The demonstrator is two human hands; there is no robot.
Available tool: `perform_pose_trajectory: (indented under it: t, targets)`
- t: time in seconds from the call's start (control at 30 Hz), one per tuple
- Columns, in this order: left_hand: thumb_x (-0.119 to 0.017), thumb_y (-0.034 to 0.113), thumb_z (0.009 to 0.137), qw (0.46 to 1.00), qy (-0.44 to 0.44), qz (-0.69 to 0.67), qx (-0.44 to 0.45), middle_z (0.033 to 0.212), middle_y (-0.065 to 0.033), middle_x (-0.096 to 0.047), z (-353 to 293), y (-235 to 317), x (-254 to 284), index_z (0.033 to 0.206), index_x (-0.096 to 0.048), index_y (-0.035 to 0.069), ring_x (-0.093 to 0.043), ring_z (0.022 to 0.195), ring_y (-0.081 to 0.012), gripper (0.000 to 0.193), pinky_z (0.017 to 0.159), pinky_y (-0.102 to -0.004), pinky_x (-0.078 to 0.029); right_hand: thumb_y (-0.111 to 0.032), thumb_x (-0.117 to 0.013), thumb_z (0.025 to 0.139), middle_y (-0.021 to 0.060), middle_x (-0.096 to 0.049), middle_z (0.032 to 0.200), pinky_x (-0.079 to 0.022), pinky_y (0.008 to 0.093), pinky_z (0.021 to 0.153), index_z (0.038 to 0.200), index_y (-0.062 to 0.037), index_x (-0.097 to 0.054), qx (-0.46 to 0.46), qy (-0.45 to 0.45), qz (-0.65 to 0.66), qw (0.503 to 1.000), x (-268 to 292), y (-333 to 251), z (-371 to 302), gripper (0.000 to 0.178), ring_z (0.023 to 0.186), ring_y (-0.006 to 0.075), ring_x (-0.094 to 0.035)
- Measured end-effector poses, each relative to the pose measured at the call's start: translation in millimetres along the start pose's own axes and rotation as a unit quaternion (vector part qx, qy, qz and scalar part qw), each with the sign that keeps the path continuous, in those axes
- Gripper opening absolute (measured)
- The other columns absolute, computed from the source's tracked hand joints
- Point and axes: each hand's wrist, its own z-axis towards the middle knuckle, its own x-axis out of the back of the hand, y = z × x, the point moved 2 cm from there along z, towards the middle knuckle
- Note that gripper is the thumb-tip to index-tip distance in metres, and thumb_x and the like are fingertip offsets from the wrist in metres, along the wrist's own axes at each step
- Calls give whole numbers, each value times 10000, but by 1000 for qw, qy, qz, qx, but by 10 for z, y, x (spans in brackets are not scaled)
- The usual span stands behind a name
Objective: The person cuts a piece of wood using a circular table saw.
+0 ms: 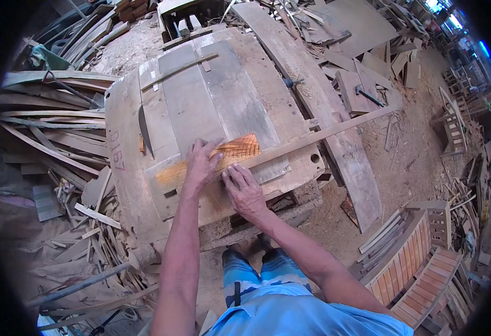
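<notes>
My left hand (202, 163) lies across a short wooden board (241, 147) with bright orange grain, its fingers bent over the far side and its thumb apart. Just to the right and nearer, my right hand (246, 192) has its fingers bent over the edge of a long, narrow wooden strip (324, 134); its thumb is hidden. The strip runs along the board's near edge and reaches out far to the right. Under both lies a broad, worn wooden worktable (195, 89) with dusty panels. The strip's left end is covered by my hands.
A thin stick (178, 71) lies across the table's far part. Beside its right edge runs a long plank (335, 123). A dark-handled tool (370, 96) rests on scrap boards. Curved wood offcuts (49, 120) pile up at left, and a slatted bench (424, 280) stands lower right.
</notes>
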Motion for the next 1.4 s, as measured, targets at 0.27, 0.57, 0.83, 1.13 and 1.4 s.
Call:
perform_pose_trajectory:
  t: [0.27,0.57,0.83,1.13,1.4]
  targets:
    - [-756,139,883,990,121,-66,-17,1127,-165,-636,-64,-148,-161,1098,-737,50,-585,1122,-382,234,992,-484,-485,-432,-832,805,182,-476,1518,-327,556,1248,1331,-87,-600,70,-68,-26,995,83,334,554,671,1474,400,-409]
    - [-633,221,987,964,240,111,-4,1255,-232,-613,-385,-78,-62,1289,-622,-29,-560,1249,-411,392,1160,-510,-421,-684,-780,748,213,-411,1538,-243,561,1274,1618,-101,-387,55,-143,-104,983,-77,295,804,1118,1478,396,-364]
    - [-638,226,984,962,242,125,12,1062,-176,-619,-234,-154,10,1126,-663,9,-593,1064,-369,260,991,-492,-485,-653,-814,729,235,-426,1468,-331,561,1227,1554,-32,-451,89,-180,-118,973,-151,413,997,1095,1407,459,-382]
    - [-631,214,984,961,248,119,32,998,-154,-599,62,-302,58,974,-627,44,-593,1019,-355,170,970,-492,-492,-694,-776,738,248,-451,1440,-322,580,1220,1541,-6,-469,105,-195,-116,968,-217,499,1306,1102,1381,457,-403]
    - [-632,179,948,964,238,109,45,984,-149,-596,236,-418,51,987,-626,49,-600,1021,-345,136,1048,-484,-486,-701,-757,760,249,-464,1423,-324,589,1218,1544,-5,-463,137,-175,-111,969,-268,518,1501,1089,1370,446,-428]
